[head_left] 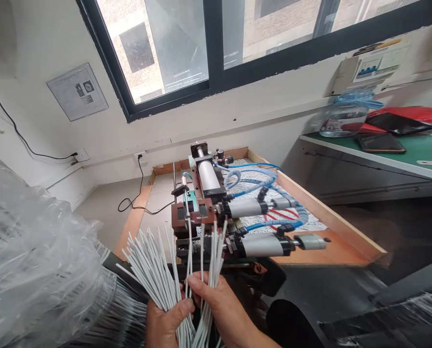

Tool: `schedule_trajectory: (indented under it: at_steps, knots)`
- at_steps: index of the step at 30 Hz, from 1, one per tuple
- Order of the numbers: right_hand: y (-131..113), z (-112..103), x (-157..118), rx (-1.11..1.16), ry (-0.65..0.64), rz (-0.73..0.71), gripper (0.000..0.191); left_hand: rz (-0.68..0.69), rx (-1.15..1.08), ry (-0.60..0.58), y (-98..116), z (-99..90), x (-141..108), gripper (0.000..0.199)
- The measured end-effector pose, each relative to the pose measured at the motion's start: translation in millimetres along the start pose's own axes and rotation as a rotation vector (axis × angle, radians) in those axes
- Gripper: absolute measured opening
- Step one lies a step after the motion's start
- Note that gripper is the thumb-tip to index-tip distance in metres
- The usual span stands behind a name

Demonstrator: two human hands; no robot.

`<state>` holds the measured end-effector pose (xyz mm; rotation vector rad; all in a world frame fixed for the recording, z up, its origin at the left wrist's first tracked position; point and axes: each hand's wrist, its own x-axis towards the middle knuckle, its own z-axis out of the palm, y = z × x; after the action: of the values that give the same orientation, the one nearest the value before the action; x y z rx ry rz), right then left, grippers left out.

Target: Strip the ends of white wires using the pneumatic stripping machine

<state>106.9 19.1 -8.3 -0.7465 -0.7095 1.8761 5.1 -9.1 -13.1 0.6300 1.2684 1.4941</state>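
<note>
A thick bundle of white wires (148,268) fans out upward from my left hand (170,319), whose fingers are wrapped round it. My right hand (214,297) is closed on a smaller bunch of white wires (215,261), some with dark reddish tips. Between the two bunches, a few single wires rise near my right thumb and fingertips. One of them reaches up to the brown block (194,215) of a pneumatic machine (208,176). Both hands are close together in front of this machine, and the lower ends of the bundles hang below them.
Silver cylinders (261,245) and blue hoses lie on the machine's wooden-edged bench (346,241). Plastic-wrapped wires (37,270) fill the left. At the right, a green table (419,152) bears a water jug (346,113) and a phone (380,143).
</note>
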Motion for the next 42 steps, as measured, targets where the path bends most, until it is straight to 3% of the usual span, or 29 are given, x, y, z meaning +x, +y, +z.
schedule_trajectory:
  at_steps: [3,6,18,23,30,36,42]
  knots:
    - [2,-4,-5,-0.108,0.098,-0.068,0.031,-0.021,-0.023,0.020,2,-2.0,1,0.018]
    - [5,-8,-6,-0.152,0.184,-0.038,0.031,-0.050,-0.012,0.062,0,-5.2,3,0.019]
    - [8,-12,0,-0.146,0.181,-0.021,0.027,-0.072,-0.027,0.125,-2,-5.2,6,0.027]
    - [10,-21,-1,-0.174,0.071,-0.024,0.030,-0.051,-0.044,0.138,-4,-8.8,8,0.024]
    - [10,-44,-20,-0.233,-0.247,0.093,0.035,-0.050,-0.114,0.109,1,-15.4,7,0.023]
    - [17,-54,-36,-0.291,-0.360,0.202,0.038,0.026,-0.128,0.038,11,-15.1,0,0.023]
    - [28,-58,-50,-0.273,-0.398,0.233,0.038,0.064,-0.097,0.068,11,-15.8,-4,0.020]
